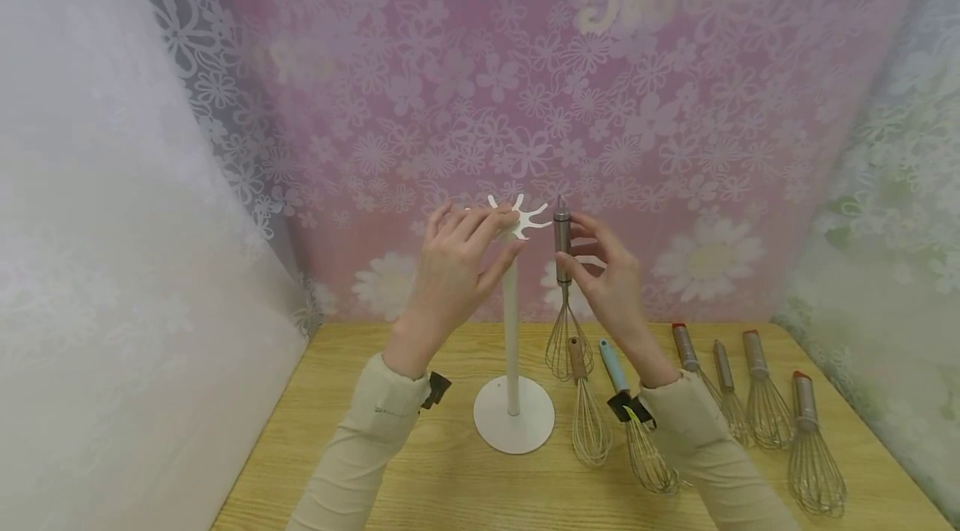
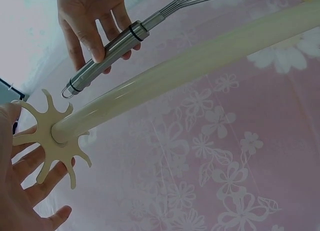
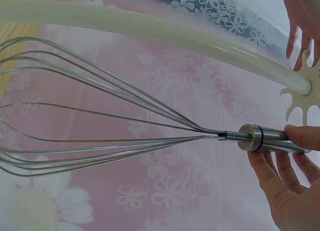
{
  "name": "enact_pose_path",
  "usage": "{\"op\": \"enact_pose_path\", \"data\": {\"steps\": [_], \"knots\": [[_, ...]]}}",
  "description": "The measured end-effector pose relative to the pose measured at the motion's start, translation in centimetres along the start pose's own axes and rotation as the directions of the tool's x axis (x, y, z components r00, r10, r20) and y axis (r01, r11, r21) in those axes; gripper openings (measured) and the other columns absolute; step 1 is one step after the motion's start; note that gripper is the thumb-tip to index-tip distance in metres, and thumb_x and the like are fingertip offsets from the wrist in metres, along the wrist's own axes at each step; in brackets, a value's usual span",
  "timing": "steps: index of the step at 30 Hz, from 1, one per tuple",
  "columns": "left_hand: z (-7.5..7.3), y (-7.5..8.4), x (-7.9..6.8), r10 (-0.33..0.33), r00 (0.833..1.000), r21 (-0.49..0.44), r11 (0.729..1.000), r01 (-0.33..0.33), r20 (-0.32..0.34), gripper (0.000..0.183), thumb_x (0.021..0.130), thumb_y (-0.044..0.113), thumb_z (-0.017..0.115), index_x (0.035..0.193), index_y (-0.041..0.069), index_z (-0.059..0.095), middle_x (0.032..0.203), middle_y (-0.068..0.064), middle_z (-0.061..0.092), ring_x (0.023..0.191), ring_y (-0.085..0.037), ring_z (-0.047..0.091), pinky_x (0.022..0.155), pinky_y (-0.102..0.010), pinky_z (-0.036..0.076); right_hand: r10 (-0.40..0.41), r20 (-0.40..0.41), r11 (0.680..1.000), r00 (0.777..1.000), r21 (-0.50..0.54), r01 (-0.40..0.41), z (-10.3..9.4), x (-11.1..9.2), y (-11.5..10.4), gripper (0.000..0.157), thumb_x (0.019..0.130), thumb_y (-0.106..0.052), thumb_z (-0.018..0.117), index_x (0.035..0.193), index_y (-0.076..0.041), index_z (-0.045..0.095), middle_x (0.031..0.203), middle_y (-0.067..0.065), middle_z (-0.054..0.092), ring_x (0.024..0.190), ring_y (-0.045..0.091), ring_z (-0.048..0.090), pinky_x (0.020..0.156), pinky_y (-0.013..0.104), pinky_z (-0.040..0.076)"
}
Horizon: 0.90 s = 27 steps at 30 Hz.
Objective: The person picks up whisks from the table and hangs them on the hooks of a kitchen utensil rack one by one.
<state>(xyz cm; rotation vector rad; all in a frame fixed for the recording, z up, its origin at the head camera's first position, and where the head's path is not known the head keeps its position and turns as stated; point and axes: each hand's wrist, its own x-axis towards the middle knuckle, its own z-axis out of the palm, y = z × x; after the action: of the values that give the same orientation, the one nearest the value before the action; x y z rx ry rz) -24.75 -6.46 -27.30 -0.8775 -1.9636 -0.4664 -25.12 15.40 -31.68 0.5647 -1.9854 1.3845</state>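
here's the right hand (image 1: pixel 611 273) pinching a steel balloon whisk (image 1: pixel 562 252) upright by its smooth cylindrical handle, wire loops down, just beside the glossy white hook stand (image 1: pixel 512 323); the left hand (image 1: pixel 456 257) lies loosely spread at its star-shaped top. below, more wire whisks (image 1: pixel 806 402) on wood-grain table (image 1: pixel 450 481); behind, floral curtain (image 1: pixel 465 89), blurred letters (image 1: pixel 596 7), "g" clearest.

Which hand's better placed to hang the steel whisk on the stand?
Right, most likely: the right hand holds the steel whisk with its loop up, near the hooks of the stand. The left hand is at the stand's top, holding no whisk.
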Motion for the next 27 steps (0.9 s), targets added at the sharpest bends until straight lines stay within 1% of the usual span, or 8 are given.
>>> {"op": "enact_pose_path", "data": {"steps": [9, 15, 18, 24, 27], "knots": [[0.00, -0.03, -0.02, 0.000, 1.000, 0.002, 1.000, 0.000, -0.008, 0.031, 0.100, 0.036, 0.064, 0.122, 0.015, 0.071, 0.125, -0.002, 0.070, 0.111, -0.024, 0.065, 0.116, -0.052, 0.033, -0.040, 0.041, 0.998, 0.998, -0.044, 0.042, 0.03, 0.32, -0.03, 0.053, 0.091, 0.000, 0.073, 0.141, -0.006, 0.057, 0.122, 0.020, 0.065, 0.097, 0.034, 0.069, 0.078, 0.011, 0.054], [-0.06, -0.01, -0.02, -0.005, 1.000, 0.003, 1.000, 0.005, -0.002, 0.031, 0.099, 0.035, 0.066, 0.122, 0.015, 0.071, 0.125, -0.001, 0.070, 0.111, -0.024, 0.065, 0.116, -0.052, 0.033, -0.047, 0.062, 0.996, 0.997, -0.068, 0.052, 0.21, 0.47, -0.20, 0.054, 0.089, 0.003, 0.074, 0.140, -0.005, 0.057, 0.120, 0.019, 0.065, 0.096, 0.034, 0.069, 0.077, 0.012, 0.054], [-0.10, 0.02, -0.05, -0.008, 1.000, 0.002, 1.000, 0.008, 0.001, 0.031, 0.100, 0.036, 0.065, 0.122, 0.015, 0.070, 0.125, -0.002, 0.070, 0.111, -0.024, 0.065, 0.116, -0.052, 0.032, -0.055, 0.069, 0.995, 0.996, -0.077, 0.060, 0.31, 0.50, -0.29, 0.055, 0.088, 0.005, 0.075, 0.139, -0.005, 0.058, 0.120, 0.019, 0.066, 0.096, 0.033, 0.070, 0.077, 0.017, 0.057], [-0.05, 0.04, -0.06, -0.011, 1.000, -0.010, 1.000, 0.011, 0.000, 0.031, 0.101, 0.037, 0.063, 0.122, 0.015, 0.070, 0.124, -0.002, 0.070, 0.111, -0.024, 0.065, 0.117, -0.052, 0.031, -0.056, 0.089, 0.994, 0.994, -0.083, 0.064, 0.64, 0.46, -0.29, 0.055, 0.088, 0.002, 0.075, 0.140, -0.007, 0.058, 0.120, 0.018, 0.066, 0.096, 0.033, 0.071, 0.078, 0.036, 0.061], [0.02, 0.03, -0.06, -0.012, 1.000, -0.007, 1.000, 0.012, -0.001, 0.031, 0.101, 0.037, 0.063, 0.122, 0.016, 0.070, 0.123, -0.002, 0.070, 0.111, -0.024, 0.065, 0.117, -0.052, 0.030, -0.048, 0.100, 0.996, 0.994, -0.066, 0.055, 0.84, 0.35, -0.22, 0.054, 0.089, 0.001, 0.075, 0.140, -0.005, 0.057, 0.120, 0.019, 0.066, 0.097, 0.035, 0.071, 0.078, 0.039, 0.061]]}}
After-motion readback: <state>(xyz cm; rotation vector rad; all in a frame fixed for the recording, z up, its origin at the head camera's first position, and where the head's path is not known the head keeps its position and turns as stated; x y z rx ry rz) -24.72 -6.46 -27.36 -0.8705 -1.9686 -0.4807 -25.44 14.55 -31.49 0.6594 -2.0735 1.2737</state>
